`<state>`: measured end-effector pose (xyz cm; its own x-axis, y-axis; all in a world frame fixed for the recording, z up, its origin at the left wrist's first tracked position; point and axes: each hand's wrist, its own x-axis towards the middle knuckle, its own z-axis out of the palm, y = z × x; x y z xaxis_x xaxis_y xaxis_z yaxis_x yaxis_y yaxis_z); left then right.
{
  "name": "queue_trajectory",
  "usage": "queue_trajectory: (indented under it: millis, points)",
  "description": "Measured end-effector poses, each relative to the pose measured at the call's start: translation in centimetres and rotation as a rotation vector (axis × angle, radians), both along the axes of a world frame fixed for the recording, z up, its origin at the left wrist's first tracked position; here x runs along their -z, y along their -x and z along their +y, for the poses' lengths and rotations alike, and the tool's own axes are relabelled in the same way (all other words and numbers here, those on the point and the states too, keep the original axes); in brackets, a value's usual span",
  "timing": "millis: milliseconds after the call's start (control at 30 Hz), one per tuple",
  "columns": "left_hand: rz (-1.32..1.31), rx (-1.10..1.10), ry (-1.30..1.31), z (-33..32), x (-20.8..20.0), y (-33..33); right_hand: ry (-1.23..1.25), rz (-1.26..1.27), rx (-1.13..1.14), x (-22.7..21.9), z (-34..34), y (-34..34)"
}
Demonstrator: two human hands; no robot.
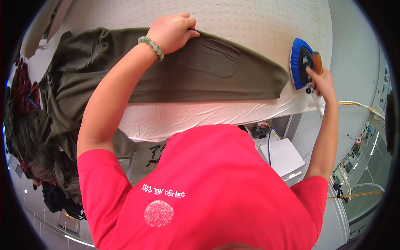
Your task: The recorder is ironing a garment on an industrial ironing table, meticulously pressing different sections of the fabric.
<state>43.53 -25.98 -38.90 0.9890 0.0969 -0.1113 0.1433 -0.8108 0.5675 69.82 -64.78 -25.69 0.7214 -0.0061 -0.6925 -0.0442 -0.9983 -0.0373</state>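
A dark olive garment (pixel 166 83) lies spread across the ironing table, its narrow end toward the right. A patch pocket (pixel 216 57) shows on it. My left hand (pixel 173 32), with a bead bracelet at the wrist, pinches the garment's far edge near the middle. At the right, my right hand (pixel 321 81) grips the wooden handle of a steam iron (pixel 302 62) with a blue cover round its base. The iron rests just past the garment's narrow end, apart from it. Part of the garment hangs over the table's left side.
A pale padded cloth covers the ironing table (pixel 250 25). Dark and red clothes (pixel 25 91) are heaped at the left. Below the table's near edge stands a white box (pixel 283 156). Hoses (pixel 360 105) run along the right side.
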Motion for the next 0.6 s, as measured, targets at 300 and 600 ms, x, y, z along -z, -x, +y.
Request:
queue_trajectory:
  millis: [300, 600]
  points:
    - [-0.014, -0.030, 0.024, 1.0, 0.6, -0.6, -0.211, -0.137, -0.762, 1.3, 8.7, 18.5]
    - [0.024, -0.028, 0.142, 2.0, 0.4, -0.6, -0.161, -0.152, -0.680, 3.2, 15.4, 18.1]
